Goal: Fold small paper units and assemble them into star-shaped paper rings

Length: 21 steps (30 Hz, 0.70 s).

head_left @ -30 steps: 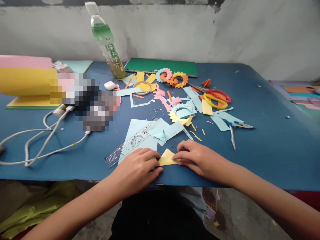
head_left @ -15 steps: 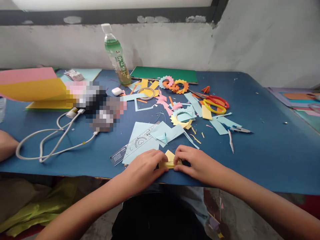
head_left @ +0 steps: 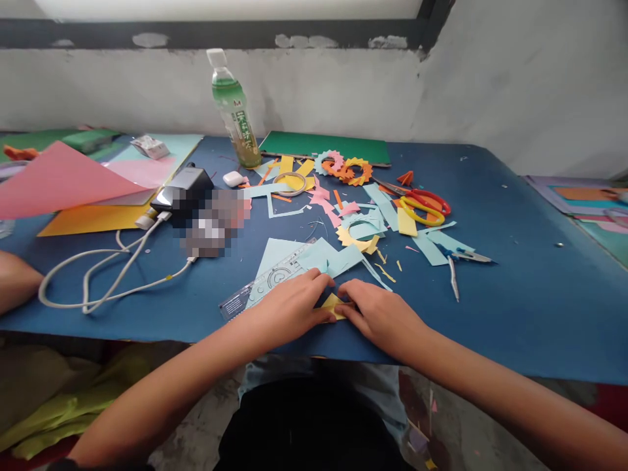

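The left hand (head_left: 294,301) and right hand (head_left: 380,311) cover the ends of the yellow paper (head_left: 332,302), hiding its full outline. The clear ruler (head_left: 280,275) is partly hidden too. Pixelation blurs an object (head_left: 210,226) beside the power adapter (head_left: 182,190); the left edge cuts off a pink sheet (head_left: 59,180) and another person's bare limb (head_left: 17,281).

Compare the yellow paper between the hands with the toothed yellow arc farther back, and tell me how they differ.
The left hand and right hand touch the yellow paper, while no hand touches the toothed yellow arc. The yellow paper shows a plain, straight-edged corner; the toothed yellow arc curves, with a row of points. Both are yellow.
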Tool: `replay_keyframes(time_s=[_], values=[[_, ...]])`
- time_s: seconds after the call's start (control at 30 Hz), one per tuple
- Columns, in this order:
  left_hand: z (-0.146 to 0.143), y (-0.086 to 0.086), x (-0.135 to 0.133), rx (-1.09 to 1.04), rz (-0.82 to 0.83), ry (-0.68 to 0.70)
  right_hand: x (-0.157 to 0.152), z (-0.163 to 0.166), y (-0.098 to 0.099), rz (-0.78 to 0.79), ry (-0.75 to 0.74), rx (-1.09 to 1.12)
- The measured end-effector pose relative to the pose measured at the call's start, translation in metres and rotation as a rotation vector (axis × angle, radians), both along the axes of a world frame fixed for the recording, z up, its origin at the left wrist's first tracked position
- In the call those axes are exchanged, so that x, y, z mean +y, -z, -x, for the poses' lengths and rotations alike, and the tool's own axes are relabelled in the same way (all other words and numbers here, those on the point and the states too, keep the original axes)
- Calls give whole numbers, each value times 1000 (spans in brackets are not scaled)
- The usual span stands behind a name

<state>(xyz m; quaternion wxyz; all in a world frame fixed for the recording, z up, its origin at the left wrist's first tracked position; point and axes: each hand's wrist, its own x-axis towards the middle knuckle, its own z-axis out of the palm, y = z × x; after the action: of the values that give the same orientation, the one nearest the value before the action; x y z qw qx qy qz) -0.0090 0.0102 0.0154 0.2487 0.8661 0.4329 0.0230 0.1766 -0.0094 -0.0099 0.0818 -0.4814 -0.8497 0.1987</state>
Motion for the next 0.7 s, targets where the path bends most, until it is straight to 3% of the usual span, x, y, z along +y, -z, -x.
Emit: replay_keyframes(time_s=[0.2, 0.53, 0.6, 0.7], values=[[-7, -13, 14, 168, 21, 80, -1, -5, 1, 9, -26, 7], [-1, -6, 10, -15, 207, 67, 1, -11, -4, 85, -71, 174], [0, -5, 10, -14, 184, 102, 3, -12, -4, 44, -88, 187], [6, -1, 10, -2, -26, 193, 5, -19, -2, -180, -176, 185]])
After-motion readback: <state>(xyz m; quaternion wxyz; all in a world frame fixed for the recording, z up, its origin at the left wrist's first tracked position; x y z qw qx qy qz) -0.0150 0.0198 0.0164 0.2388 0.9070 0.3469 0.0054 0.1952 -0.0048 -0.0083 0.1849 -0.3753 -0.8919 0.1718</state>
